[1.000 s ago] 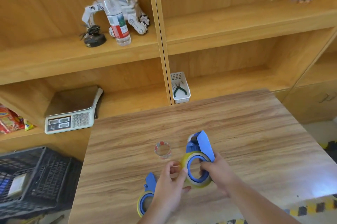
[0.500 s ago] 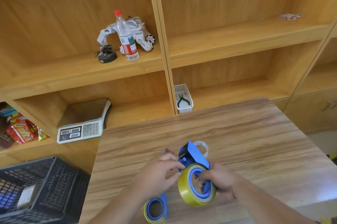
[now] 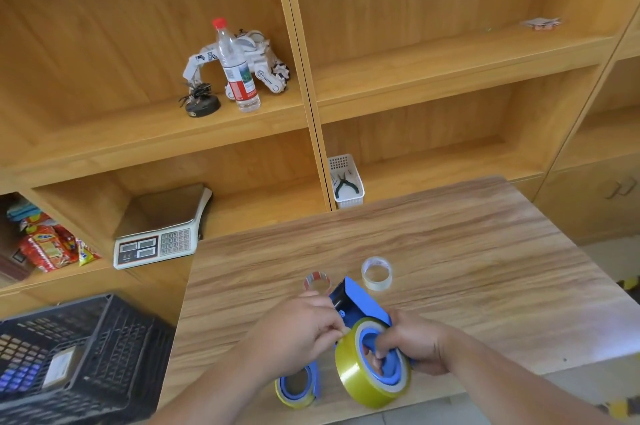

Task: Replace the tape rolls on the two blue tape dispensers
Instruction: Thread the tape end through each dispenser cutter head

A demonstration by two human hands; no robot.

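A blue tape dispenser (image 3: 356, 303) with a full yellowish tape roll (image 3: 356, 376) on its hub is lifted above the wooden table's front edge. My right hand (image 3: 412, 343) grips it, fingers hooked inside the blue hub. My left hand (image 3: 298, 324) pinches the top edge of the roll where the tape end lies. A second blue dispenser (image 3: 299, 385), also carrying a yellowish roll, lies on the table below my left wrist. Two nearly spent clear rolls stand farther back: one with a red-marked core (image 3: 317, 281), one plain (image 3: 376, 273).
The wooden table (image 3: 467, 251) stands against wooden shelving. A white basket with pliers (image 3: 346, 182) sits just behind it. A weighing scale (image 3: 156, 237) and snack packets (image 3: 52, 248) are on the left shelf. A black crate (image 3: 76, 355) stands at lower left. A water bottle (image 3: 237, 68) is higher up.
The dispenser with the roll has been lifted and tilted toward me. My left hand moved from the roll's side to pinch its top edge. The view rose, so everything sits lower.
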